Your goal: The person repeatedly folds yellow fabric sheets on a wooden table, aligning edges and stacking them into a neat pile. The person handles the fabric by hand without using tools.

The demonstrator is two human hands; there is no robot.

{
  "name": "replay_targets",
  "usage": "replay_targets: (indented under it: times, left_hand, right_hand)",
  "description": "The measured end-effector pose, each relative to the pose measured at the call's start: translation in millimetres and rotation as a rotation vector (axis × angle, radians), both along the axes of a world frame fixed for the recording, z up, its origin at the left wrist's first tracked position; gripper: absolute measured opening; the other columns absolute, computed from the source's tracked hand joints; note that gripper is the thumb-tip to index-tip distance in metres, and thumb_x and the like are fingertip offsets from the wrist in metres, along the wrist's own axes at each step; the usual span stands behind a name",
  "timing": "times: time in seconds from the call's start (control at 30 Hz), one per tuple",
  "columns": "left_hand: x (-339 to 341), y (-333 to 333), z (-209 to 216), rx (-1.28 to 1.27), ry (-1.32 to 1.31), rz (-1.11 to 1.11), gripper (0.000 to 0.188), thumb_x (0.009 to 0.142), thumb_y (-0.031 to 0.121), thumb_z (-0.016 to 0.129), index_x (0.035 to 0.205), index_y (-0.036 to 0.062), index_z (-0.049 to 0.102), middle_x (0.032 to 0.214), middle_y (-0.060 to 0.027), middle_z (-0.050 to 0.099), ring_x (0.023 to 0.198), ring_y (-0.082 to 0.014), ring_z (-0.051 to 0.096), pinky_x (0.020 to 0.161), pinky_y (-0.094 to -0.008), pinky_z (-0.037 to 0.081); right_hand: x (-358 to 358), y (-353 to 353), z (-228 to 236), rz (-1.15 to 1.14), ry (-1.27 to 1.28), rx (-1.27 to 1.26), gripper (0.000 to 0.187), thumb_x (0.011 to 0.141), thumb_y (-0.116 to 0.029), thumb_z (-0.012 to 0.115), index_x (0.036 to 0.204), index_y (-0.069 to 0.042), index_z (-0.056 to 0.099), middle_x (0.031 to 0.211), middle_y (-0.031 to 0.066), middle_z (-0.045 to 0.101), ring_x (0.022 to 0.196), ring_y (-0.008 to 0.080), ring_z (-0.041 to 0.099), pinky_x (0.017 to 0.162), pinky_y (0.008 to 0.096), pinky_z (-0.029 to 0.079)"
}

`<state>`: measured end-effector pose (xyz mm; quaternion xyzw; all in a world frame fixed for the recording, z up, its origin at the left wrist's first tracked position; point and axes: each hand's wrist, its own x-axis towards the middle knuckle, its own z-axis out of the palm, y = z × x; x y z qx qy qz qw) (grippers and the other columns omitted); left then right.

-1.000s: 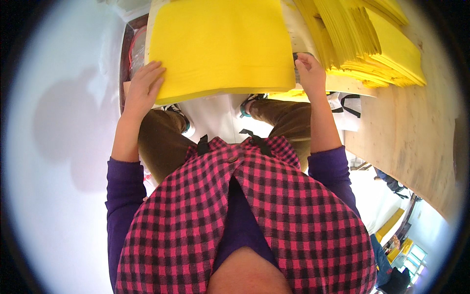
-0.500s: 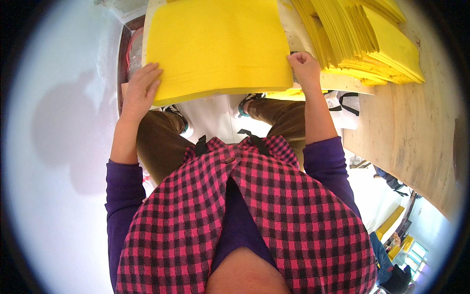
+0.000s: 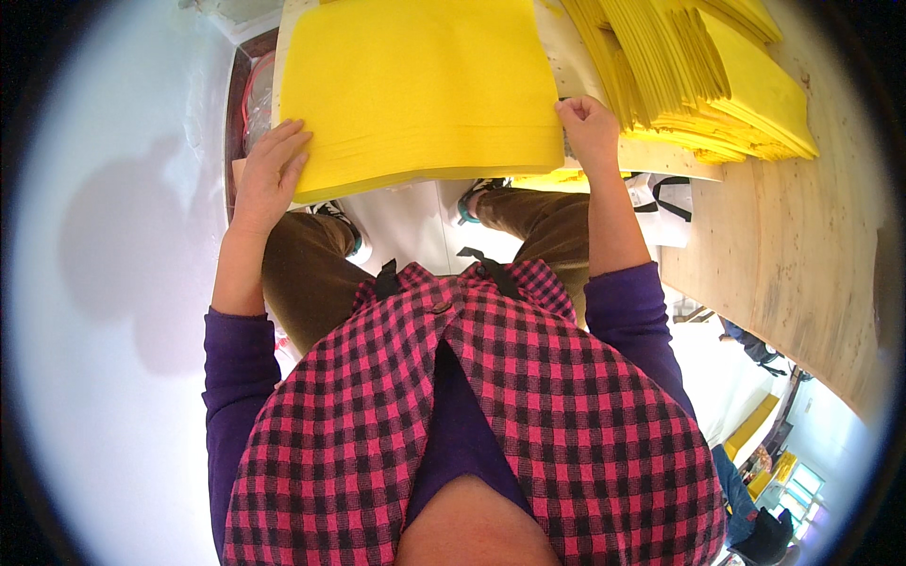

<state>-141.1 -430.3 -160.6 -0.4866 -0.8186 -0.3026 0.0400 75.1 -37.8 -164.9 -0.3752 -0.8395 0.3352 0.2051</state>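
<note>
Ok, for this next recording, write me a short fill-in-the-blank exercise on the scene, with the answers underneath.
1. The left hand is at the ____ side edge of the flat yellow stack.
2. The folded yellow pieces lie to the ____ of that stack, past the right hand.
3. The checked garment pairs pink with ____.
4. The trousers are coloured ____.

Missing words: left; right; black; brown.

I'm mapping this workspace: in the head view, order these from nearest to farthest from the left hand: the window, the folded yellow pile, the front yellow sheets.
1. Front yellow sheets: at the fingertips of the left hand.
2. Folded yellow pile: to the upper right.
3. Window: far off, lower right.
</note>
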Motion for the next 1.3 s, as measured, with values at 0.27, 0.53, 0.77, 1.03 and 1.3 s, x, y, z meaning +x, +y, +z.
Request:
replay_targets:
  times: [0.27, 0.53, 0.77, 1.03, 1.3]
  left_hand:
    - [1, -1, 0, -0.015, -0.013, 0.012, 0.028, 0.087, 0.006, 0.061, 0.114, 0.0003, 0.063, 0.127, -0.0172, 0.058, 0.123, -0.0344, 0.051, 0.105, -0.0407, 0.039]
    - [1, 0, 0, -0.011, -0.012, 0.004, 0.027, 0.087, 0.006, 0.060, 0.113, 0.0001, 0.063, 0.127, -0.0172, 0.058, 0.123, -0.0348, 0.051, 0.105, -0.0408, 0.040]
    - [0, -1, -1, -0.003, -0.006, -0.003, 0.027, 0.088, 0.007, 0.060, 0.114, 0.0009, 0.063, 0.127, -0.0167, 0.058, 0.123, -0.0343, 0.051, 0.105, -0.0406, 0.039]
    - [0, -2, -2, -0.011, -0.008, 0.000, 0.028, 0.088, 0.007, 0.060, 0.115, 0.0013, 0.063, 0.128, -0.0161, 0.058, 0.124, -0.0331, 0.050, 0.106, -0.0402, 0.039]
    - [1, -1, -2, -0.031, 0.003, 0.021, 0.028, 0.088, 0.008, 0.060, 0.115, 0.0011, 0.063, 0.127, -0.0163, 0.058, 0.123, -0.0332, 0.051, 0.106, -0.0399, 0.039]
  right_hand:
    - [-3, -2, -2, 0.037, 0.120, -0.048, 0.022, 0.085, -0.020, 0.068, 0.098, -0.003, 0.071, 0.081, 0.0089, 0.070, 0.072, 0.0162, 0.066, 0.069, 0.0300, 0.052]
    - [-6, -3, 0, 0.054, 0.195, -0.090, 0.021, 0.084, -0.019, 0.070, 0.095, -0.001, 0.072, 0.078, 0.0068, 0.070, 0.069, 0.0126, 0.063, 0.067, 0.0274, 0.051]
    - [-7, -1, 1, 0.041, 0.190, -0.124, 0.020, 0.083, -0.018, 0.072, 0.090, 0.000, 0.071, 0.077, 0.0048, 0.069, 0.069, 0.0101, 0.062, 0.066, 0.0261, 0.050]
    - [-5, 0, 4, 0.056, 0.124, -0.184, 0.017, 0.086, -0.014, 0.071, 0.092, 0.001, 0.069, 0.079, -0.0005, 0.065, 0.072, 0.0062, 0.056, 0.066, 0.0217, 0.046]
    - [-2, -5, 12, 0.038, 0.156, -0.197, 0.019, 0.086, -0.017, 0.070, 0.092, 0.001, 0.070, 0.079, 0.0019, 0.067, 0.071, 0.0076, 0.058, 0.067, 0.0236, 0.047]
